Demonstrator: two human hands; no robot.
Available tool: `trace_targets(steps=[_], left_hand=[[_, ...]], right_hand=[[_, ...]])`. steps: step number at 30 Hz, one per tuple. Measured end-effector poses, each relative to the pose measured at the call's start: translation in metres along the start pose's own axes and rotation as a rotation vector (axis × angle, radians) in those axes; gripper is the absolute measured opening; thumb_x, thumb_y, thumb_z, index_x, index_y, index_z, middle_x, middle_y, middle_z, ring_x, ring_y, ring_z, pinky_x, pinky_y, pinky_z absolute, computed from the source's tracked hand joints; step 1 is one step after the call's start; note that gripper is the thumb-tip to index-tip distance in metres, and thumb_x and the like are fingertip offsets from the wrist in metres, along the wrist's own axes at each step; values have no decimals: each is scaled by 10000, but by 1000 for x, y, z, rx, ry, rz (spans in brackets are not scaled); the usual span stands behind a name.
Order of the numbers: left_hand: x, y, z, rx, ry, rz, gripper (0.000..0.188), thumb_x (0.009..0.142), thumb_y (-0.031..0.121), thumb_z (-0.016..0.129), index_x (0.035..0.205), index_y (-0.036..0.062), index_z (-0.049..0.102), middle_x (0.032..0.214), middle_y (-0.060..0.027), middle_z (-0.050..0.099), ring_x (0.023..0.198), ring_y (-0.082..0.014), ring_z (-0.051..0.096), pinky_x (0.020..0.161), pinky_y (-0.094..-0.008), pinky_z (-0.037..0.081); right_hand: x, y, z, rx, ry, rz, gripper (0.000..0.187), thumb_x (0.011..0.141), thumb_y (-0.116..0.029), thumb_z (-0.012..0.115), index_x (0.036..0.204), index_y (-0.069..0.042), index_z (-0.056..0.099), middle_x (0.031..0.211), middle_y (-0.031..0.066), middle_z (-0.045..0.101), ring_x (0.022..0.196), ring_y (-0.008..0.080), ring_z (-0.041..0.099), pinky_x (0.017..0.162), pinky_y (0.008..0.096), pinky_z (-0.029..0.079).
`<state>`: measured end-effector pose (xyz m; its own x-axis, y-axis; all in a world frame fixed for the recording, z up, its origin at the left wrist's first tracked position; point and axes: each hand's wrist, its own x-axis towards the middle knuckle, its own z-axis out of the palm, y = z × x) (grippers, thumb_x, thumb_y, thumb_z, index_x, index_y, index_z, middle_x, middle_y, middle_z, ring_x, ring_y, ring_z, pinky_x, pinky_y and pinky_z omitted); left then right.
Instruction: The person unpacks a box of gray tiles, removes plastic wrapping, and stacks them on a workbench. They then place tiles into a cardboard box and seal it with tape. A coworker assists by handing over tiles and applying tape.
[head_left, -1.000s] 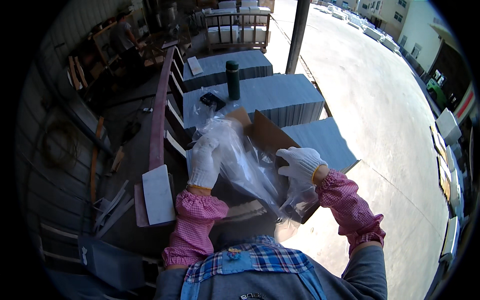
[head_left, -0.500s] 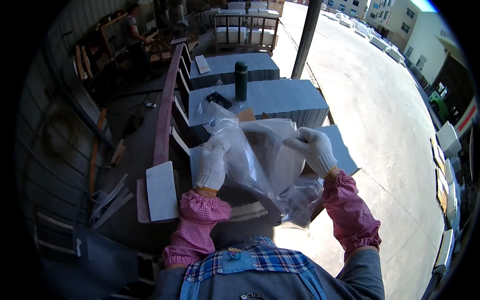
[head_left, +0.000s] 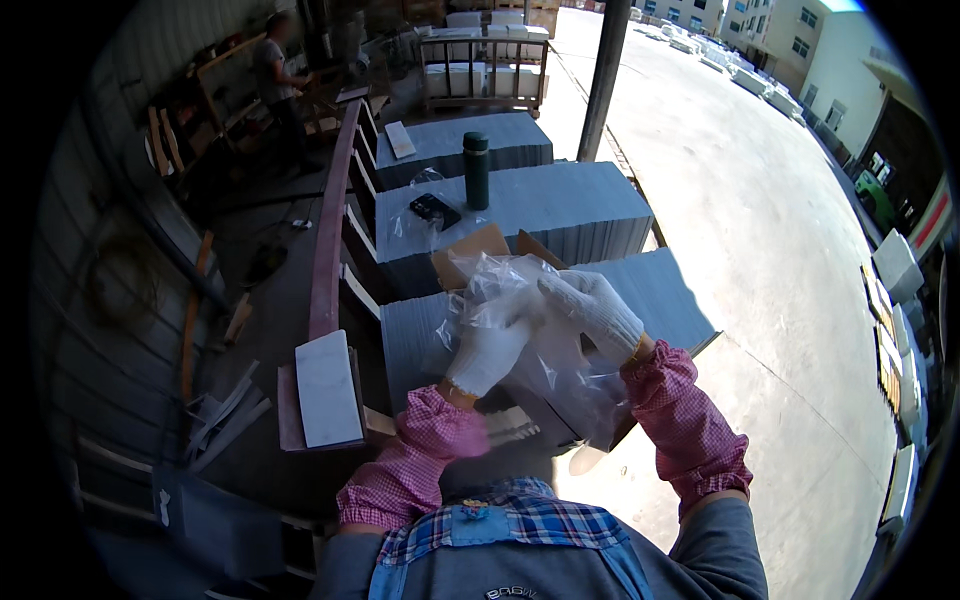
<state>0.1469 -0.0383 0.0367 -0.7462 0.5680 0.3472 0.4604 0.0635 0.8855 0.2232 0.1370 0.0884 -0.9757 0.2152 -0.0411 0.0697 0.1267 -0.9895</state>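
Crumpled clear plastic film (head_left: 560,378) hangs between my two hands and spreads over a box with open brown cardboard flaps (head_left: 470,252). My left hand (head_left: 488,352), in a white knit glove, is closed on a bunch of the film; its fingertips are partly veiled by the plastic. Close beside it, my right hand (head_left: 597,312), gloved alike, pinches the film with bent fingers. Pink checked sleeves cover both forearms. The inside of the box is hidden under film and hands.
Grey slab stacks (head_left: 560,200) stand ahead, carrying a dark green flask (head_left: 476,170) and a black phone-like object (head_left: 434,211). A white slab (head_left: 326,390) leans at left by a long reddish beam (head_left: 328,240). Another person (head_left: 275,85) stands far left; a post (head_left: 605,85) rises ahead.
My hands have come together, the left moving right and the right slightly left. The film, stretched wide before, is now bunched between them, and more of the cardboard flaps shows.
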Motion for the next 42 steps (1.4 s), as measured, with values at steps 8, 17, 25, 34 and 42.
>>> trace_targets(steps=[8,17,25,34,42], left_hand=[[-3,-62,-60,-89,251,-159,228,971,115,648,1135,-9,746,1024,-86,742,866,-182,690,748,-316,546],[-2,15,4,-159,-74,45,374,904,207,792,1214,16,705,1023,-101,741,924,-242,705,882,-373,548],[-5,-24,-40,146,189,-79,276,979,143,668,1196,-18,724,995,-155,774,902,-241,744,784,-371,575],[-7,12,-42,32,323,-73,301,1003,229,669,1185,-1,734,972,-141,775,831,-251,725,775,-361,564],[-12,-24,-24,-168,228,-51,256,1025,197,660,1169,-3,730,1000,-81,750,847,-197,675,766,-318,532]], right_hand=[[-22,16,-87,-89,323,-87,238,1001,-232,684,1112,-30,745,863,-15,652,710,63,540,609,217,423],[-17,-3,-10,-120,42,-150,240,952,-249,768,1001,-15,746,875,5,668,762,107,591,709,257,518],[-19,16,-79,-39,511,-220,295,959,-311,779,848,-49,702,758,-59,581,702,50,498,617,229,401],[-36,-20,-43,-42,223,-318,264,996,-249,695,1185,-67,727,943,-9,702,853,137,637,785,259,521],[-19,-11,-28,-635,127,-289,182,889,-184,799,1007,-53,755,846,101,718,810,218,696,768,312,564]])
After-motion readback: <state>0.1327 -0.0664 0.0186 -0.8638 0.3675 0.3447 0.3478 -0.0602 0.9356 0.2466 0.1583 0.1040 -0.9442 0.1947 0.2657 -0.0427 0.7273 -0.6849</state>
